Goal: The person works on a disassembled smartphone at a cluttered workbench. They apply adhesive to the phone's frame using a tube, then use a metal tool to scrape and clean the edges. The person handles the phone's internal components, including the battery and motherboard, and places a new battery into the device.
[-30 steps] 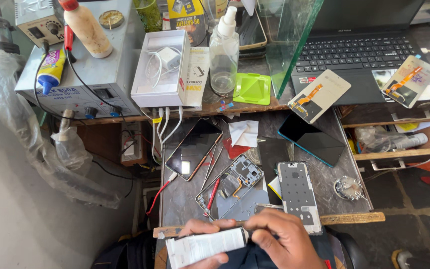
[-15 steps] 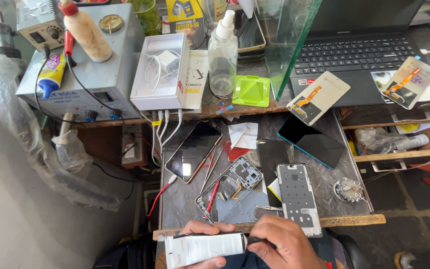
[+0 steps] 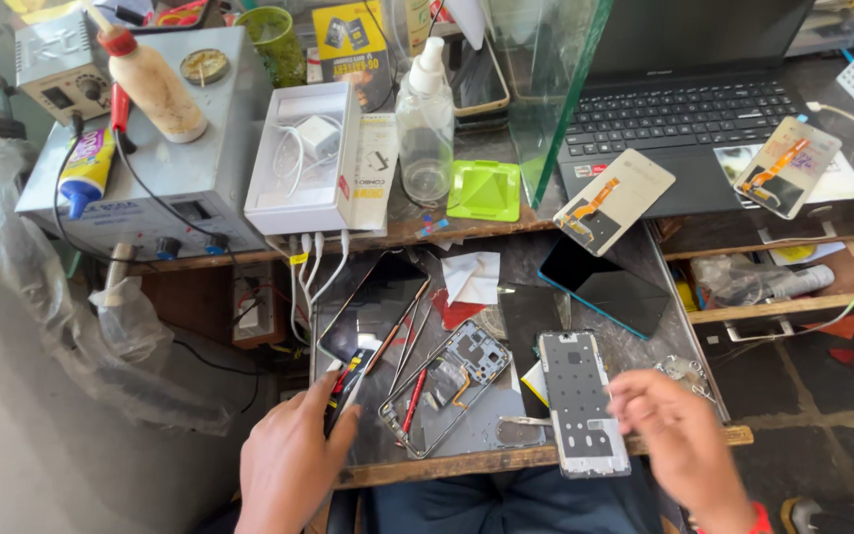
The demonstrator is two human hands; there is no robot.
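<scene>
Left hand (image 3: 294,465) at near edge of work tray (image 3: 644,341), fingers loosely together, tips touching small dark tool (image 3: 348,386) beside black phone screen (image 3: 373,311). Right hand (image 3: 679,440) blurred, fingers spread, empty, just beside grey phone back frame (image 3: 580,400). Opened phone chassis (image 3: 447,381) lies between hands.

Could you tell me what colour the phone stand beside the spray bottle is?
Bright green stand, head view.

A phone repair workbench: an opened phone chassis (image 3: 447,381), a bare mid-frame (image 3: 582,400), loose display panels (image 3: 613,201) with flex cables, tweezers (image 3: 405,341), a grey bench power supply (image 3: 165,163), a glue tube (image 3: 84,170) and a laptop (image 3: 689,99) crowd the surface.
</scene>
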